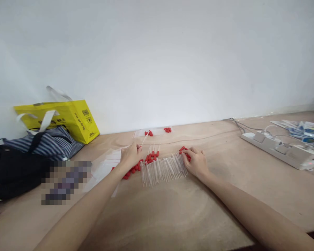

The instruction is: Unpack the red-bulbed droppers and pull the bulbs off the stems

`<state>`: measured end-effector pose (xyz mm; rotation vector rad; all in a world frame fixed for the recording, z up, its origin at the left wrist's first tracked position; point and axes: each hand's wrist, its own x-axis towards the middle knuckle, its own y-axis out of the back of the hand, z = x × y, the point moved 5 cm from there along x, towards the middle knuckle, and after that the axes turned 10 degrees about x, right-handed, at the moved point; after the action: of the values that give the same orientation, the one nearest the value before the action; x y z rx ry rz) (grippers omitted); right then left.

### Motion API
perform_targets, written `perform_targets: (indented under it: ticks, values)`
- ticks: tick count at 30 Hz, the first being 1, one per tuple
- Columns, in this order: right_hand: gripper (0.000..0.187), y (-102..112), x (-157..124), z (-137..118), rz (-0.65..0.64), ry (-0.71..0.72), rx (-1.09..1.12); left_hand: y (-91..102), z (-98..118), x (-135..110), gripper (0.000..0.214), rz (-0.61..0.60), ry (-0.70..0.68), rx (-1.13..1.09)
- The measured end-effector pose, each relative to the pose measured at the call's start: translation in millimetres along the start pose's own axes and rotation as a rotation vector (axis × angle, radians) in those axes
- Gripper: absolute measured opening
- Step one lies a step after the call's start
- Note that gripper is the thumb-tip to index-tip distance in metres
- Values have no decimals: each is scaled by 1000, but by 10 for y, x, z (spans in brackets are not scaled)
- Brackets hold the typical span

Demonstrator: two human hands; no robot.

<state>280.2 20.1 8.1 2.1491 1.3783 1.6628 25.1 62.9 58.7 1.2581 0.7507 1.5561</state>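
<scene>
My left hand [131,154] is closed in a pinch on a thin clear tube [146,138], which points up and to the right. Below it lies a pile of small red caps [133,170]. A row of thin clear tubes [163,170] lies side by side between my hands, and several red-capped tubes [152,157] rest just behind the row. At the row's right end, my right hand [197,163] has its fingers curled and pressed together at a few red caps [182,149]. The fingers partly hide what is between them.
Clear plastic bags [107,160] lie left of the pile. Near the wall, a bag [157,132] bears two red clusters. A yellow bag [90,129], a striped bag [60,143] and a black bag [18,170] stand left. A white power strip [272,150] and printed packets [303,130] lie right.
</scene>
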Motion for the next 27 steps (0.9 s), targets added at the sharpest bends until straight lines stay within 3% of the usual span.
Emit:
perform_targets:
  ticks: [1, 4, 7, 9, 13, 18, 27]
  values:
    - [20, 19, -5, -31, 18, 12, 17, 44, -3, -121, 10, 19, -52, 27]
    - [20, 52, -57, -229, 32, 98, 74, 121, 90, -542, 13, 150, -399, 175]
    - [23, 16, -168, -563, -45, 260, 121, 100, 177, -893, 15, 268, -653, 184]
    - [26, -45, -261, -790, -124, 400, 141, 59, 242, -1024, 17, 328, -752, 167]
    - [21, -150, -374, -1003, -147, 555, 165, -24, 352, -1079, 15, 387, -802, 108]
    - [17, -212, -357, -941, -103, 514, 148, -58, 393, -1039, 13, 412, -769, 95]
    - [14, -220, -378, -965, -142, 529, 120, -21, 371, -1069, 17, 422, -753, 106]
